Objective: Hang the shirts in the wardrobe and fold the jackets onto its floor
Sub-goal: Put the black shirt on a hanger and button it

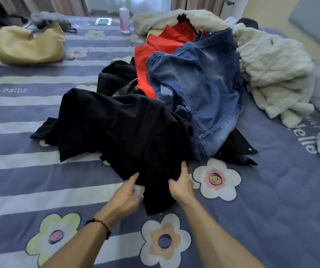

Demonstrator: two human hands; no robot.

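Bedspread (pixel 271 190) with flowers and stripes, a heap of clothes in its middle, both hands at the near edge of the heap.

Left hand (pixel 125 194) and right hand (pixel 181 185) each pinch the near hem of the black garment (pixel 116 128), thumbs on top, fingers tucked under the cloth. It lies spread at the front of the pile, its far side running under the denim jacket (pixel 199 88), with a red garment (pixel 151 55) behind. No wardrobe in sight. Lifting now risks dragging the denim along, since it overlaps the black cloth; shirt or jacket, I cannot tell yet.
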